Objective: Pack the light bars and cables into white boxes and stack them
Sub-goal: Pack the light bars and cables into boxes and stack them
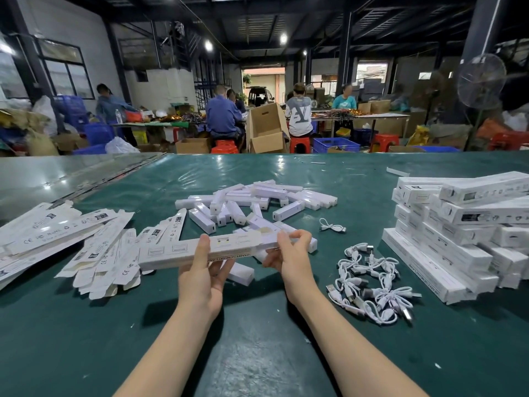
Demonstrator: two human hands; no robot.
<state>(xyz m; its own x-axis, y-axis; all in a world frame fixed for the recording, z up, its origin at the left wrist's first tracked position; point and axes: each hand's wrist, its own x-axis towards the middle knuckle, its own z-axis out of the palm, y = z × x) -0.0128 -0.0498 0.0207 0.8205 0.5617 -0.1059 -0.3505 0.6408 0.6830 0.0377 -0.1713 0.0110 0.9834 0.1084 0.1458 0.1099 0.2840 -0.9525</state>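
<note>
What could go wrong from here is gathering at the right end of the long white printed cardboard box point(171, 250), which both hands are holding roughly level in the centre of the frame, just above the dark green table point(257, 353). A flap seems to be standing up at that end. If the right hand point(292, 259) is pressing it in at an angle, the thin card could be creasing or the flap tearing. Whether a bar is already inside cannot be told; if one is, tipping that end downward would be letting it slide out. The box is also hanging in front of the loose heap of short white plastic light bars point(257, 202) at centre, so a slipped box would be knocking into them. The left hand point(203, 279) is gripping the box near its middle, with the thumb lying across the top face and the fingers point(223, 270) curling underneath, closed round it. The right hand's fingers are pinching the right end from above and below, parted only by the box end between them. Coiled white cables point(369, 279) are lying tangled at lower right, with no hand on them, and one more is lying alone just above. Closed white boxes point(458, 224) are sitting stacked at the right edge, and flattened white box blanks point(86, 245) are lying spread across the left.
</note>
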